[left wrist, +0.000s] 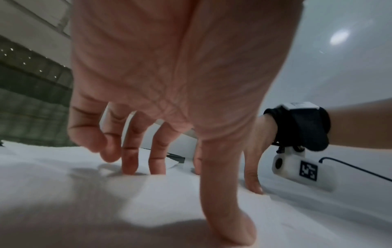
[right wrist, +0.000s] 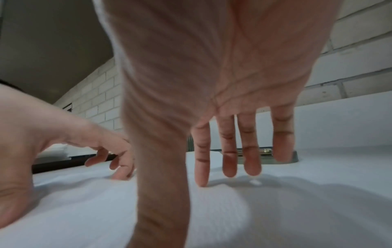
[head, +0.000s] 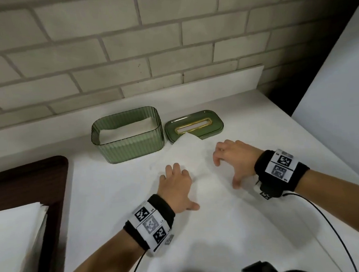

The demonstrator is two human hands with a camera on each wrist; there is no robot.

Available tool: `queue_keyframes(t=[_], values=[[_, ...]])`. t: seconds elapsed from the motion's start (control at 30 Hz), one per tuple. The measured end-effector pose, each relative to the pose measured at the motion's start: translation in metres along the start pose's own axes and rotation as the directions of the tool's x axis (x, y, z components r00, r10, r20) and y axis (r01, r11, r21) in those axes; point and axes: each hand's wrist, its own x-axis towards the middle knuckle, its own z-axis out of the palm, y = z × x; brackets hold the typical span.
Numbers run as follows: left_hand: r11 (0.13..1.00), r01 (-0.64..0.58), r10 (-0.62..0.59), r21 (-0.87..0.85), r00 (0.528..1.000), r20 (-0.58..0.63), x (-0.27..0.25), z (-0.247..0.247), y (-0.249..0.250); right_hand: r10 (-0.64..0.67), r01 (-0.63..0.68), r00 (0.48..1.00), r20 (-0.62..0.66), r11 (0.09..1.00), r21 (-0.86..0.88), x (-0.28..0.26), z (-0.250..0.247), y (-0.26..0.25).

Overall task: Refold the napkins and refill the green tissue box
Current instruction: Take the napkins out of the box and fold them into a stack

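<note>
The tissue box (head: 129, 137) is translucent green plastic, ribbed and glossy. Its lid (head: 195, 125) is smooth glossy green plastic with a shiny gold-coloured slot rim. The napkin (head: 188, 156) is soft, matt white paper, faintly textured. The table (head: 265, 225) is smooth matt white.

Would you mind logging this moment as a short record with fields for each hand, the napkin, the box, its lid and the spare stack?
left hand: left hand spread, fingertips pressing the napkin
right hand: right hand arched, fingertips on the napkin
napkin: napkin lying open on the white counter, far corner overlapping the lid
box: green tissue box open, folded napkins inside
lid: lid off, flat on the counter right of the box
spare stack: napkin stack on the dark tray
</note>
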Motion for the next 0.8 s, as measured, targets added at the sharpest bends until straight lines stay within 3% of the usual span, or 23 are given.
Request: queue_keyframes(t=[0.2, 0.3, 0.37, 0.43, 0.53, 0.63, 0.7, 0.8], values=[[0.994, -0.051, 0.053, -0.101, 0.998, 0.015, -0.006, -0.01, 0.0, 0.0, -0.001, 1.0, 0.027, 1.0, 0.025, 0.003, -0.001, -0.007], [0.947, -0.053, 0.054, -0.317, 0.999, -0.008, -0.011, -0.014, -0.01, 0.003, -0.007, 1.0, 0.023, 0.981, 0.192, -0.002, 0.002, -0.005], [0.866, -0.016, 0.019, -0.5, 1.0, 0.001, -0.014, -0.015, -0.027, -0.022, 0.027, 1.0, -0.022, 0.959, 0.281, -0.01, 0.0, 0.0], [0.743, 0.0, -0.034, -0.67, 0.999, -0.038, -0.022, -0.017, -0.047, -0.053, 0.092, 0.991, -0.119, 0.931, 0.353, -0.019, -0.007, 0.009], [0.441, -0.058, -0.173, -0.895, 0.974, -0.149, -0.039, -0.017, -0.074, -0.021, 0.184, 0.952, -0.306, 0.837, 0.515, -0.038, -0.026, 0.016], [0.115, -0.13, -0.28, -0.985, 0.947, -0.158, -0.06, -0.018, -0.08, 0.107, 0.341, 0.878, -0.467, 0.546, 0.765, -0.053, -0.042, 0.001], [-0.067, -0.158, -0.327, -0.985, 0.936, -0.128, -0.069, -0.015, -0.077, 0.165, 0.462, 0.818, -0.551, 0.382, 0.801, -0.057, -0.047, -0.02], [-0.194, -0.17, -0.34, -0.966, 0.935, -0.097, -0.08, -0.012, -0.07, 0.188, 0.559, 0.788, -0.586, 0.178, 0.81, -0.054, -0.048, -0.054]])
